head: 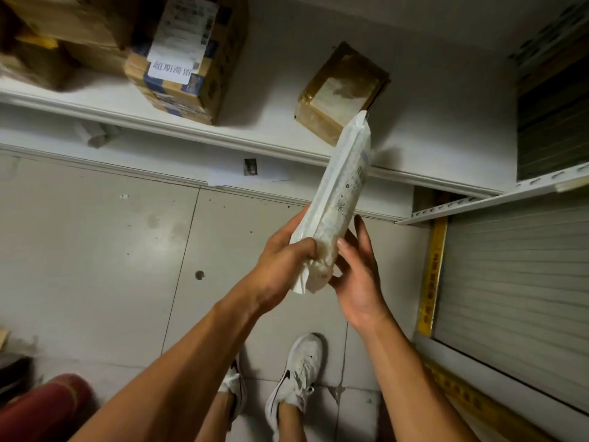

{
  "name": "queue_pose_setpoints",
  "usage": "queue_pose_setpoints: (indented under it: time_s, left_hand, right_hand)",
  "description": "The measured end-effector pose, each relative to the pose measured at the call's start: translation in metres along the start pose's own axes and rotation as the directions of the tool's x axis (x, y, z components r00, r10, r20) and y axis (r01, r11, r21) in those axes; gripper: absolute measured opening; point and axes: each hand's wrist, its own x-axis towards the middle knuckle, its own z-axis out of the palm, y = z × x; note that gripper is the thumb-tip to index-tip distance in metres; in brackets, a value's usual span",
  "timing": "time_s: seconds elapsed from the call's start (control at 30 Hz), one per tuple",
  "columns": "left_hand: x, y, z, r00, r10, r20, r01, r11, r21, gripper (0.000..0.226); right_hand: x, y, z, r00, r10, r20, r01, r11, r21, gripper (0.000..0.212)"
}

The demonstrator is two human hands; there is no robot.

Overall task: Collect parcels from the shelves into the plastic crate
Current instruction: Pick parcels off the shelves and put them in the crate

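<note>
- Head view: long white parcel (pixel 338 199) tilted above floor, in front of white shelf (pixel 271 90) — 2 brown boxes beyond.
- Left hand (pixel 280 266) wrapped around parcel's lower end.
- Right hand (pixel 357 279) spread, fingertips touching parcel.

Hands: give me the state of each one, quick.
Left hand: closed around the lower end of the long white parcel.
Right hand: open, fingers spread against the parcel's side, not wrapped around it.

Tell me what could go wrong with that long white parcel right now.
The left hand grips only the bottom end of the long white parcel, and the right hand is open beside it, so it could tip or slip. Its top end sits close to the small brown box on the shelf and might knock it.
</note>
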Motion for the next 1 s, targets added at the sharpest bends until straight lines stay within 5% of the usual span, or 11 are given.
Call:
queue_pose_setpoints:
  time_s: [0.23, 0.37, 0.77, 0.9, 1.0]
  left_hand:
    - [0.031, 0.015, 0.04, 0.993, -0.025, 0.114, 0.018, 0.998, 0.062, 0.072]
    - [0.052, 0.033, 0.056, 0.991, 0.022, 0.129, -0.04, 0.99, 0.136, 0.064]
    - [0.055, 0.029, -0.013, 0.964, -0.021, -0.266, 0.024, 1.0, 0.008, 0.044]
    - [0.056, 0.042, -0.049, 0.877, 0.06, -0.476, -0.018, 0.996, 0.092, 0.063]
    - [0.063, 0.062, -0.074, 0.776, 0.131, -0.618, -0.044, 0.987, 0.153, 0.08]
  right_hand:
    - [0.007, -0.041, -0.015, 0.999, -0.035, 0.035, 0.035, 0.999, -0.012, 0.087]
    - [0.03, -0.061, -0.018, 0.946, -0.241, -0.218, 0.198, 0.959, -0.2, 0.087]
    - [0.156, -0.104, -0.008, 0.786, -0.454, -0.418, 0.272, 0.863, -0.426, 0.057]
    - [0.147, -0.102, 0.006, 0.761, -0.466, -0.452, 0.267, 0.86, -0.435, 0.071]
    - [0.125, -0.074, 0.023, 0.658, -0.519, -0.546, 0.226, 0.827, -0.515, 0.087]
